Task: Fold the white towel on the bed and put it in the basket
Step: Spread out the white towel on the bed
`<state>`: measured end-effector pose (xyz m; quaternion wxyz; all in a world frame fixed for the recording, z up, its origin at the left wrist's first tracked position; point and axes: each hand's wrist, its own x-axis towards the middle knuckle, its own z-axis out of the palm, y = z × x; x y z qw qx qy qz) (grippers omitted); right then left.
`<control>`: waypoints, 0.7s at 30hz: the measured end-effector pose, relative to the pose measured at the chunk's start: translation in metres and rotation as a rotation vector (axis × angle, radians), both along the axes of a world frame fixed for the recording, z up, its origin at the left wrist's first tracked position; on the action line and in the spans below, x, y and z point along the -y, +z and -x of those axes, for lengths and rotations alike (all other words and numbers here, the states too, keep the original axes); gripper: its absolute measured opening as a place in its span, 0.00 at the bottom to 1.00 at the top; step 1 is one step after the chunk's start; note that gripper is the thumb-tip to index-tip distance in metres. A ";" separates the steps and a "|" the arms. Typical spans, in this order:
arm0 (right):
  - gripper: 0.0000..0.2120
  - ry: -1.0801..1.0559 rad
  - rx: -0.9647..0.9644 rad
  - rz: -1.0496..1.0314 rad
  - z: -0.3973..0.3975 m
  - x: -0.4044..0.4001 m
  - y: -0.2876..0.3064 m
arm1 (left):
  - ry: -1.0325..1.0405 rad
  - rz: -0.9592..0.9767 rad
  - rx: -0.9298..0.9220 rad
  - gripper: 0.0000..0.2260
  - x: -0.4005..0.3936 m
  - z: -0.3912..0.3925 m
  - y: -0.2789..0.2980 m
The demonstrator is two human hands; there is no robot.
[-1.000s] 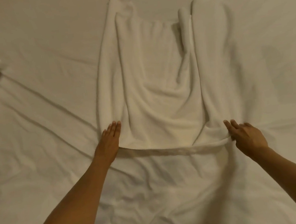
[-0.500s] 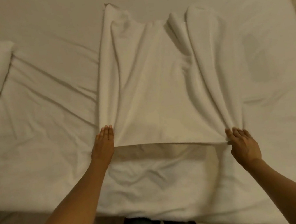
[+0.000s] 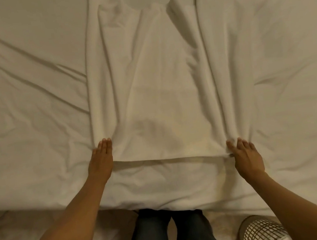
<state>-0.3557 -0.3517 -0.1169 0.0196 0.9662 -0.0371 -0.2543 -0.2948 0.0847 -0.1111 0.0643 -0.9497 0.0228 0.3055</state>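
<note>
White terry, the towel (image 3: 159, 83) lies lengthwise on the bed (image 3: 31, 108), still ridged. We judge that we are at the spreading step, before any fold. Our left hand (image 3: 101, 163) rests flat, fingers together, on its near left corner; our right hand (image 3: 246, 156) holds the near right corner, fingers slightly spread. Next we should smooth the ridges, then fold. The basket (image 3: 263, 231) stands on the floor just beside the bed; its contents are not visible.

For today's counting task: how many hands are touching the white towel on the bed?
2. The left hand holds the white towel at its near left corner; the right hand holds its near right corner.
</note>
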 end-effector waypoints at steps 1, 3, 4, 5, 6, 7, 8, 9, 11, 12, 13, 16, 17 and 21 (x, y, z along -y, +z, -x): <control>0.31 0.006 -0.073 0.023 0.001 -0.002 -0.002 | -0.033 -0.003 -0.038 0.28 0.000 0.001 -0.001; 0.36 -0.012 -0.220 0.038 0.006 -0.007 0.000 | -0.093 -0.028 -0.126 0.28 0.001 0.006 0.001; 0.37 -0.025 -0.267 0.037 0.008 -0.009 0.002 | -0.111 -0.041 -0.159 0.27 0.000 0.009 0.002; 0.37 -0.033 -0.303 0.036 0.010 -0.011 0.004 | -0.121 -0.048 -0.180 0.27 -0.001 0.012 0.003; 0.37 -0.040 -0.327 0.038 0.009 -0.012 0.007 | -0.126 -0.052 -0.196 0.27 -0.001 0.014 0.005; 0.36 -0.052 -0.338 0.040 0.007 -0.013 0.010 | -0.129 -0.055 -0.208 0.27 0.000 0.013 0.007; 0.36 -0.068 -0.339 0.040 0.005 -0.014 0.014 | -0.131 -0.059 -0.215 0.27 0.001 0.011 0.011; 0.36 -0.088 -0.332 0.034 0.001 -0.015 0.018 | -0.131 -0.061 -0.216 0.28 0.004 0.008 0.015; 0.36 -0.135 -0.303 0.014 -0.005 -0.019 0.025 | -0.123 -0.058 -0.204 0.28 0.009 -0.002 0.025; 0.36 -0.161 -0.285 0.003 -0.008 -0.021 0.029 | -0.120 -0.052 -0.198 0.28 0.013 -0.009 0.029; 0.36 -0.184 -0.264 -0.008 -0.012 -0.023 0.033 | -0.117 -0.043 -0.192 0.28 0.017 -0.016 0.033; 0.35 -0.225 -0.203 -0.031 -0.026 -0.027 0.043 | -0.148 -0.026 -0.149 0.27 0.034 -0.042 0.043; 0.34 -0.235 -0.188 -0.036 -0.031 -0.028 0.046 | -0.166 -0.019 -0.131 0.27 0.041 -0.051 0.046; 0.32 -0.283 -0.111 -0.069 -0.052 -0.024 0.051 | -0.225 0.010 -0.061 0.25 0.079 -0.086 0.053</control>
